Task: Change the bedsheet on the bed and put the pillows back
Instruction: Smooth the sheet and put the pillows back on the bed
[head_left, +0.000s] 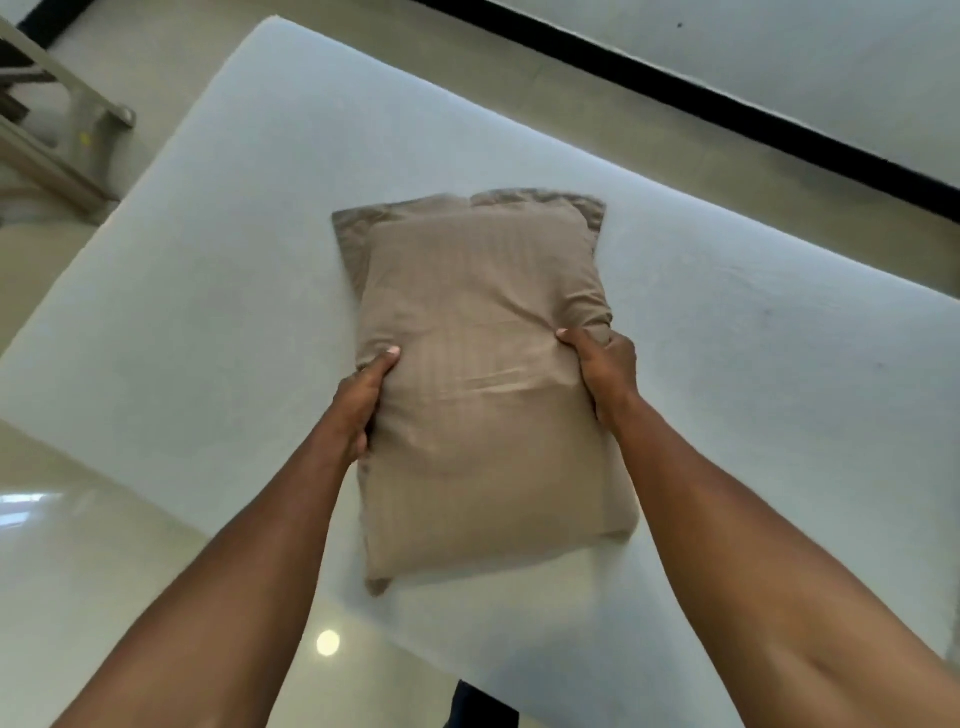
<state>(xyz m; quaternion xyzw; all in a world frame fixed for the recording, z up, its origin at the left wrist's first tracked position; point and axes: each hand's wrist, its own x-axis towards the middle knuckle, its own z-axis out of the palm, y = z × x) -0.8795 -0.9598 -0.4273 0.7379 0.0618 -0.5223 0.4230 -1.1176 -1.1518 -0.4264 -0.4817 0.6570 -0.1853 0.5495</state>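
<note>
A taupe striped pillow (478, 374) lies lengthwise over the bed (208, 291), which shows a plain white surface. My left hand (363, 405) grips the pillow's left edge, thumb on top and fingers tucked beneath. On the opposite side my right hand (605, 371) grips the right edge, bunching the fabric under its thumb. The pillow's near end hangs over the bed's front edge. Whether the pillow rests on the bed or is held just above it is unclear.
Glossy tiled floor (78, 571) lies at the near left of the bed. A metal furniture leg and frame (98, 130) stand at the upper left. A black skirting strip (727, 104) runs along the wall beyond the bed.
</note>
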